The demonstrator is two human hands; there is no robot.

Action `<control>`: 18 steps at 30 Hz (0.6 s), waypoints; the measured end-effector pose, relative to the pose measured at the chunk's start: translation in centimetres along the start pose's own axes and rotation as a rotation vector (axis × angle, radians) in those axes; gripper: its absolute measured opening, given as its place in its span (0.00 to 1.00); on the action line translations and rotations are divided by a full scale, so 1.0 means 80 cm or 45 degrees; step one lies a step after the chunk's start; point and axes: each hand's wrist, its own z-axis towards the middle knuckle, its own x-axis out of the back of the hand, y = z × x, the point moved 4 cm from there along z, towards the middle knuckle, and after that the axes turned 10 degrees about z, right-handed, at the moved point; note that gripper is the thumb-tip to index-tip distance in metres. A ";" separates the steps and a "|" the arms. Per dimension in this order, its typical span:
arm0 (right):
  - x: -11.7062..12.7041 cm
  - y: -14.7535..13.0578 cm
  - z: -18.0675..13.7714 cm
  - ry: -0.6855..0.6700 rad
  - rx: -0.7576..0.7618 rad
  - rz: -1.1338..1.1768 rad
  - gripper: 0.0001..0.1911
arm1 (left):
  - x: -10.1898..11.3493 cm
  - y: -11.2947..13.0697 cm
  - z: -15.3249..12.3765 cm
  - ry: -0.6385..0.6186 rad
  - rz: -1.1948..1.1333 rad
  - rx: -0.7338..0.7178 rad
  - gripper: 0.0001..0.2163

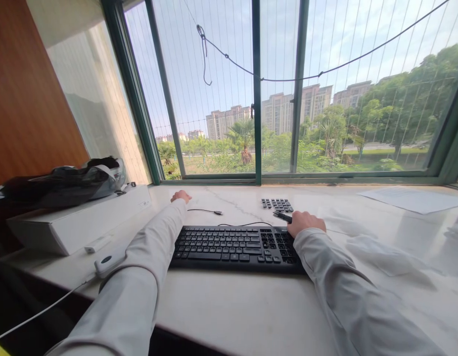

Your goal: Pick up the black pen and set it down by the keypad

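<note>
A black keyboard lies on the white marbled surface, several keycaps gone from its right end and dark sockets bare there. My right hand rests over its upper right corner, closed on a slim black tool with a split-looking tip; its exact kind is unclear. Just beyond that tip, loose black keycaps are laid out in rows. Past the keyboard's upper left corner, my left hand is on the surface with curled fingers; whatever is under them is hidden. A black cable with a plug lies close to it.
On the left stands a white box with a dark bag on top. A white device with a cord is at my left forearm. Paper and crumpled clear plastic lie right. Windows rise behind.
</note>
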 end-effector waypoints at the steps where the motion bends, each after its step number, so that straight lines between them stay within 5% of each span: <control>1: 0.000 0.000 0.000 -0.004 0.000 -0.002 0.14 | -0.001 -0.001 0.002 0.000 -0.012 0.016 0.16; 12: 0.003 -0.004 -0.001 0.026 -0.002 0.043 0.14 | 0.020 -0.006 -0.020 -0.022 -0.101 0.062 0.13; 18: 0.011 -0.012 -0.006 0.034 0.014 0.033 0.17 | 0.065 0.052 -0.066 -0.077 -0.193 -0.277 0.13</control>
